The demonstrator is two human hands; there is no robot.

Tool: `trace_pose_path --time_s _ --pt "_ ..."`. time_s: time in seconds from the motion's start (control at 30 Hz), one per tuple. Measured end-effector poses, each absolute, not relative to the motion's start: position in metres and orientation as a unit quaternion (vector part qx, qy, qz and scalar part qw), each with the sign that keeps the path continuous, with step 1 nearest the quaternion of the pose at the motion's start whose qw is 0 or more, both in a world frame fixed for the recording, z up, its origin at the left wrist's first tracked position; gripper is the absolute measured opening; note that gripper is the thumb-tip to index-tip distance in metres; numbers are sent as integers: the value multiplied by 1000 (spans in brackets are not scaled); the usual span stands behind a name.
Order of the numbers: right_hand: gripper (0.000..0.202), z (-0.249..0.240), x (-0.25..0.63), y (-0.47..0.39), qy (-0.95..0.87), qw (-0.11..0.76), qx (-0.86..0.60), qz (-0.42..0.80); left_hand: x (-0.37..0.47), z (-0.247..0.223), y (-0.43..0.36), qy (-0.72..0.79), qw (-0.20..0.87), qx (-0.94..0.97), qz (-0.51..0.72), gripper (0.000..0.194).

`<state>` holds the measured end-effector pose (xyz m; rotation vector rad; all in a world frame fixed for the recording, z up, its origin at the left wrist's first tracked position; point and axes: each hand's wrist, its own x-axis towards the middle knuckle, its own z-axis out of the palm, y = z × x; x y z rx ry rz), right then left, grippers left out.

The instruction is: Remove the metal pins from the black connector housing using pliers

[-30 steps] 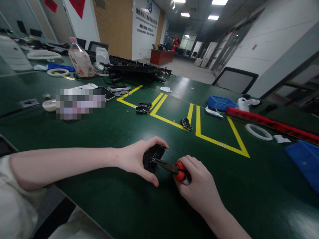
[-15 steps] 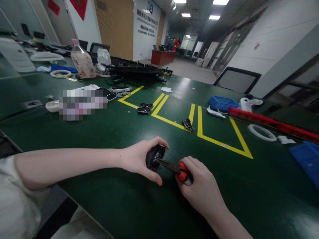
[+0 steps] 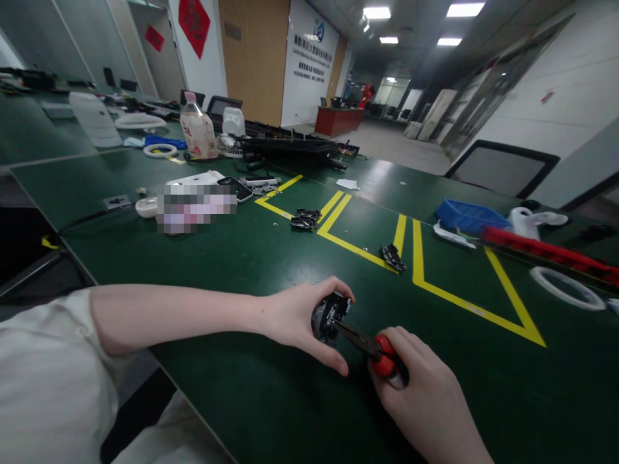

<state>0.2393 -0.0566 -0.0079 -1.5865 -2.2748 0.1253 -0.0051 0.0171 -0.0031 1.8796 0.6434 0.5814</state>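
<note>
My left hand (image 3: 309, 322) grips a rounded black plastic part (image 3: 323, 319) with metal bits showing on its near face; its exact kind I cannot make out. The thumb is held off the part, and the other fingers curl behind it. In my right hand (image 3: 420, 377) are long-nose pliers (image 3: 360, 339) with red handles, the fingers wrapped round them. The pliers' tips touch the inside face of the black part, and the jaws look nearly closed. Beyond my hands, a small black part (image 3: 393, 256) lies by a yellow tape line, and more black parts (image 3: 305, 219) lie farther left.
Yellow tape (image 3: 474, 309) marks outlines on the green table (image 3: 232, 258). To the right are a blue tray (image 3: 469, 217), a long red strip (image 3: 551, 251) and a white ring (image 3: 565, 288). A bottle (image 3: 198, 132), a phone (image 3: 235, 189) and black equipment (image 3: 290, 149) stand at the back left.
The whole scene has shifted to the right in view as the head turned left. Both hands keep their holds, and the pliers' tips stay at the black part.
</note>
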Motion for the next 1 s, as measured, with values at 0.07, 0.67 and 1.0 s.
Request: trace_pose_path --time_s 0.07,0.67,1.0 --pt "8 -8 241 -55 -807 180 -561 51 -4 -5 18 270 494 787 253 86" --pt "15 -8 235 -63 -801 194 -566 -9 -8 0 19 288 464 813 202 99" --pt "10 -12 245 -55 -813 174 -554 43 -7 -2 20 280 430 835 196 95"
